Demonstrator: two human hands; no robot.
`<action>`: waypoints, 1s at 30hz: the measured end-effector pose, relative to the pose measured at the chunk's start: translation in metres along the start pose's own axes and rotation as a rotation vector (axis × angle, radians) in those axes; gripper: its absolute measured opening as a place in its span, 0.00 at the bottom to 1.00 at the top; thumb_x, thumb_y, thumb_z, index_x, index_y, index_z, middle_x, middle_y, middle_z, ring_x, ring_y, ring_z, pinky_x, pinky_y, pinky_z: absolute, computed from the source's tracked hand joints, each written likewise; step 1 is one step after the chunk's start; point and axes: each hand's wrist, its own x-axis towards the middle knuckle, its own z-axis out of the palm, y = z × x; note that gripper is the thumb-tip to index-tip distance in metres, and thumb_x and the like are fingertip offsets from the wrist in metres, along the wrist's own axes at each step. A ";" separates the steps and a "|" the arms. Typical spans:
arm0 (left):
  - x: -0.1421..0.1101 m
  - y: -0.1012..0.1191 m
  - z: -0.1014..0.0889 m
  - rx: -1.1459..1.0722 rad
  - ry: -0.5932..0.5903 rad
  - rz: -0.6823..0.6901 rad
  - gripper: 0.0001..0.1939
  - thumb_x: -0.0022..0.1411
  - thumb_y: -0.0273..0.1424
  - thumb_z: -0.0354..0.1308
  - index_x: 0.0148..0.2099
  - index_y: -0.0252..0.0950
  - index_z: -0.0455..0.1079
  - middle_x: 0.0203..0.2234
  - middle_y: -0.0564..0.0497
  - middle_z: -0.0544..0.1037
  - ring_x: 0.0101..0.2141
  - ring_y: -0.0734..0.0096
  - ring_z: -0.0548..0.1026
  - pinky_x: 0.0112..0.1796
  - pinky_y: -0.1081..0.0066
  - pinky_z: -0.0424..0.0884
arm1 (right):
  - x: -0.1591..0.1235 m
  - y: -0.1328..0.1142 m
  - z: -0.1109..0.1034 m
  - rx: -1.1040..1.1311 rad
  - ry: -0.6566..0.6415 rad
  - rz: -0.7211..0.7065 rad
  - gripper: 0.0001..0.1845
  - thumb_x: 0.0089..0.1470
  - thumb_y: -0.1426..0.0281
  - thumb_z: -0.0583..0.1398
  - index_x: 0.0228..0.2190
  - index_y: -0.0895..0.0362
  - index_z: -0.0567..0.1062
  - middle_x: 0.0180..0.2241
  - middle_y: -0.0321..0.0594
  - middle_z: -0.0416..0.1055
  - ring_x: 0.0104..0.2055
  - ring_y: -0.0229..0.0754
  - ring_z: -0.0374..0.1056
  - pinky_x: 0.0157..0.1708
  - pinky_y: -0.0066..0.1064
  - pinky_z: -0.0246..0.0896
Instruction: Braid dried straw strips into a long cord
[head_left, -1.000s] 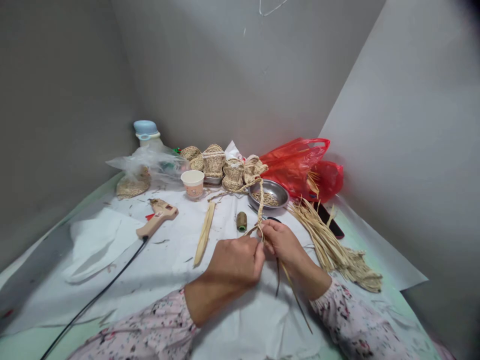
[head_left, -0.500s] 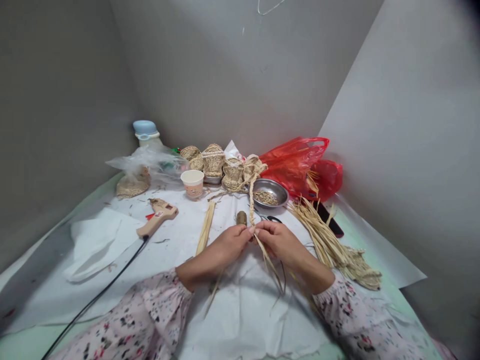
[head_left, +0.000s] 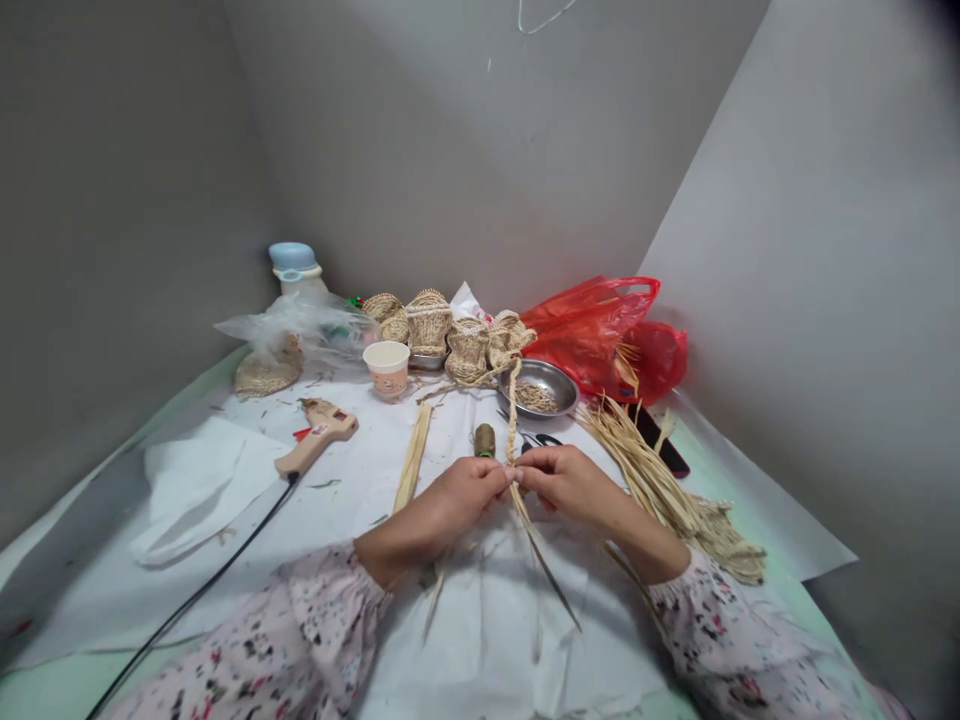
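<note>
A straw braid (head_left: pixel 513 415) runs from the woven pieces at the back down to my fingers. My left hand (head_left: pixel 474 487) pinches it at its lower end, thumb and fingers pressed together. Right beside it, my right hand (head_left: pixel 564 478) is closed on the same spot, its fingertips touching the left ones. Loose straw strands (head_left: pixel 541 560) hang from the pinch toward me, fanning over the white paper. Just beyond my left hand stands a spool of thread (head_left: pixel 484 440). Scissors (head_left: pixel 541 440) lie partly hidden behind my right hand.
Woven straw pieces (head_left: pixel 429 322) and a metal bowl (head_left: pixel 553 388) stand at the back, near a paper cup (head_left: pixel 387 368). A corded glue gun (head_left: pixel 316 438) lies left. To the right are a straw bundle (head_left: pixel 637 465), a phone (head_left: pixel 664 440) and a red plastic bag (head_left: pixel 581 340).
My right hand has shifted slightly right and my hands sit a little lower. The braid's lower end moved right with them, and the loose strands swing into a different spread.
</note>
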 end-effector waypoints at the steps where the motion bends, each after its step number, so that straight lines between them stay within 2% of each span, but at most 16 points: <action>1: 0.002 -0.002 0.002 0.063 0.045 0.043 0.17 0.56 0.44 0.50 0.25 0.36 0.61 0.16 0.59 0.58 0.18 0.79 0.53 0.20 0.75 0.47 | 0.000 0.001 -0.001 -0.009 -0.011 0.033 0.14 0.51 0.62 0.56 0.23 0.60 0.72 0.14 0.28 0.57 0.15 0.30 0.51 0.16 0.23 0.44; 5: 0.007 -0.008 0.006 0.249 0.176 0.144 0.17 0.56 0.40 0.49 0.21 0.36 0.60 0.16 0.57 0.61 0.21 0.75 0.59 0.24 0.74 0.51 | -0.001 0.007 -0.008 -0.080 -0.046 0.134 0.15 0.52 0.62 0.55 0.22 0.60 0.71 0.11 0.29 0.57 0.13 0.30 0.51 0.15 0.23 0.43; 9: 0.008 -0.011 0.008 0.219 0.234 0.153 0.17 0.57 0.41 0.48 0.21 0.36 0.62 0.15 0.57 0.62 0.21 0.74 0.60 0.24 0.74 0.53 | -0.007 -0.004 -0.005 -0.175 0.013 0.139 0.16 0.53 0.64 0.53 0.22 0.60 0.71 0.11 0.31 0.60 0.14 0.31 0.54 0.17 0.24 0.47; 12: 0.009 -0.014 0.011 0.037 0.182 0.114 0.19 0.58 0.43 0.46 0.22 0.35 0.62 0.13 0.57 0.62 0.18 0.76 0.58 0.22 0.74 0.52 | -0.016 -0.017 0.012 -0.391 0.139 0.039 0.15 0.55 0.67 0.51 0.22 0.59 0.72 0.15 0.35 0.66 0.18 0.33 0.61 0.22 0.24 0.52; 15: 0.009 -0.017 0.012 -0.112 0.180 0.070 0.19 0.57 0.43 0.49 0.21 0.35 0.61 0.13 0.58 0.61 0.16 0.78 0.55 0.21 0.74 0.50 | -0.027 -0.019 0.039 -0.706 0.252 -0.084 0.11 0.55 0.71 0.52 0.28 0.59 0.73 0.26 0.42 0.73 0.26 0.38 0.67 0.25 0.26 0.54; 17: 0.007 -0.016 0.012 -0.188 0.186 0.026 0.18 0.55 0.43 0.52 0.21 0.36 0.58 0.13 0.59 0.57 0.15 0.80 0.51 0.20 0.74 0.47 | -0.033 -0.015 0.057 -0.912 0.326 -0.127 0.10 0.54 0.76 0.51 0.33 0.60 0.72 0.28 0.45 0.72 0.25 0.38 0.67 0.23 0.27 0.54; 20: 0.004 -0.011 0.014 -0.266 0.163 -0.043 0.20 0.53 0.44 0.54 0.20 0.37 0.55 0.12 0.60 0.56 0.15 0.80 0.51 0.19 0.74 0.45 | -0.037 -0.007 0.076 -1.118 0.354 -0.219 0.12 0.52 0.81 0.50 0.36 0.61 0.69 0.28 0.46 0.70 0.24 0.39 0.67 0.20 0.26 0.55; 25: -0.001 -0.004 0.017 -0.299 0.226 -0.064 0.20 0.51 0.44 0.56 0.20 0.36 0.56 0.13 0.58 0.59 0.16 0.79 0.55 0.19 0.75 0.49 | -0.035 0.000 0.089 -1.187 0.348 -0.209 0.13 0.52 0.83 0.50 0.38 0.62 0.67 0.28 0.47 0.68 0.24 0.41 0.67 0.19 0.28 0.58; 30: 0.002 -0.007 0.016 -0.223 0.287 -0.026 0.20 0.50 0.47 0.55 0.22 0.35 0.62 0.14 0.57 0.61 0.18 0.77 0.58 0.20 0.75 0.53 | -0.035 -0.002 0.087 -1.137 0.343 -0.231 0.13 0.50 0.83 0.52 0.37 0.61 0.69 0.28 0.44 0.69 0.23 0.41 0.67 0.20 0.29 0.59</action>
